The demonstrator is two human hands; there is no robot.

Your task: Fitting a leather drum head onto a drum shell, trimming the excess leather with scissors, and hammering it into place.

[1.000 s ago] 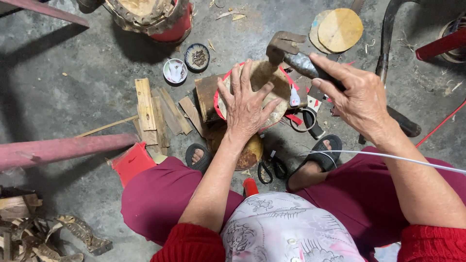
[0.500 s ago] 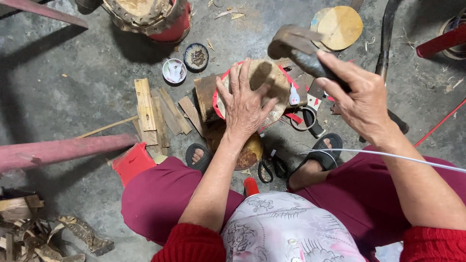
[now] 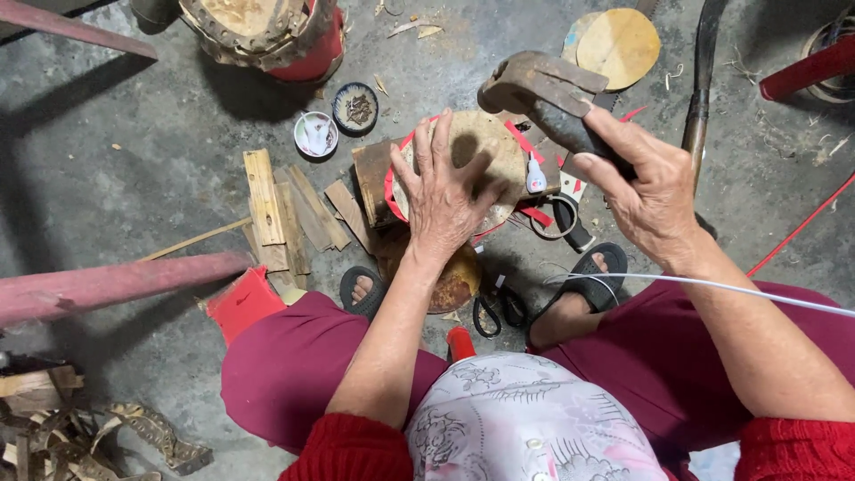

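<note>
Frame centre: left hand spread flat, open, pressing a stiff, light-looking round drum. Right hand clamped on heavy wooden mallet; best gripped low on the handle.

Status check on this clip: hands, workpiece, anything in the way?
Left hand flat on small round drum. Right hand grips hammer, raised above drum. Scissors and wood slats beside drum, not blocking.
</note>
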